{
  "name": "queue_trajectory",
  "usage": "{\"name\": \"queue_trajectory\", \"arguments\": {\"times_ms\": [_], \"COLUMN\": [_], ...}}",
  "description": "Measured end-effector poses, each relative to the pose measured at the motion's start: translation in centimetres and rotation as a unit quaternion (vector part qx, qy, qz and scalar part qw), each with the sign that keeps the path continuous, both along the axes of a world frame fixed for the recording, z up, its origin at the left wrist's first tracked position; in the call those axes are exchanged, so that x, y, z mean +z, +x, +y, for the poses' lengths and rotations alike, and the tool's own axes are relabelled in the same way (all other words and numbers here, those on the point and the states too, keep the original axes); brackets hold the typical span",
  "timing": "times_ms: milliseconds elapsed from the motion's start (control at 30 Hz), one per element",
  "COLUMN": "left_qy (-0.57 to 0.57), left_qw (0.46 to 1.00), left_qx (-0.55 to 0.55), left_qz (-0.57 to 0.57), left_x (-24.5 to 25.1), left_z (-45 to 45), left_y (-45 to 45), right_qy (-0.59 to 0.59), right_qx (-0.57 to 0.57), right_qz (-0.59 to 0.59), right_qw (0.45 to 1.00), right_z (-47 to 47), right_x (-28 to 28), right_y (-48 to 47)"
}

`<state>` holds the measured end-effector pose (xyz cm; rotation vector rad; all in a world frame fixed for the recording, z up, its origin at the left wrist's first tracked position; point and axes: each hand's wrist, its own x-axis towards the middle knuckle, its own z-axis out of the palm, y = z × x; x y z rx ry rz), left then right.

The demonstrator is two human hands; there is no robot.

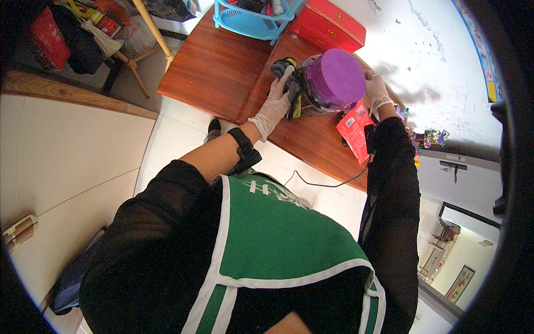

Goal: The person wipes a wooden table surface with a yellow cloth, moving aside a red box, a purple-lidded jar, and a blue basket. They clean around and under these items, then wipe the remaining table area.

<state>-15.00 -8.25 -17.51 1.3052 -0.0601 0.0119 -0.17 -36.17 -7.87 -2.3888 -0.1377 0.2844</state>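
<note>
A clear jar (308,89) with a wide purple lid (338,78) is tilted over the wooden table (221,71), its lid towards me. My right hand (377,92), in a thin whitish glove, grips the jar's right side; its fingertips are hidden behind the lid. My left hand (276,104), gloved alike, holds a bunched dark grey and yellow cloth (294,89) against the jar's left side. Whether the jar's base touches the table cannot be seen. A red packet (354,131) lies on the table below the jar, near my right forearm.
At the table's far end stand a light blue plastic rack (246,23) and a red box (329,26) against the marked white wall (417,54). A black cable (317,184) hangs by the near table edge. A wooden stand (152,29) is at left.
</note>
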Motion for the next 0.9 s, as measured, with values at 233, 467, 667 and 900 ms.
{"name": "queue_trajectory", "arguments": {"times_ms": [233, 467, 667, 900], "left_qy": [0.241, 0.215, 0.063, 0.237], "left_qw": [0.957, 0.96, 0.983, 0.948], "left_qx": [0.114, 0.156, -0.094, -0.11], "left_qz": [-0.117, -0.085, -0.146, -0.18], "left_x": [1.7, 2.0, 0.7, 1.7], "left_z": [-2.5, -5.5, -0.1, 1.2], "left_y": [-1.2, -0.3, -0.2, -0.7], "right_qy": [0.108, -0.208, -0.225, -0.233], "right_qx": [-0.057, -0.118, -0.118, -0.113], "right_qz": [0.013, -0.204, -0.226, -0.241], "right_qw": [0.992, 0.949, 0.941, 0.935], "right_z": [5.6, 10.8, 11.1, 11.0], "right_x": [3.2, 2.8, 3.1, 2.9], "right_y": [-1.9, -5.3, -5.6, -5.6]}}
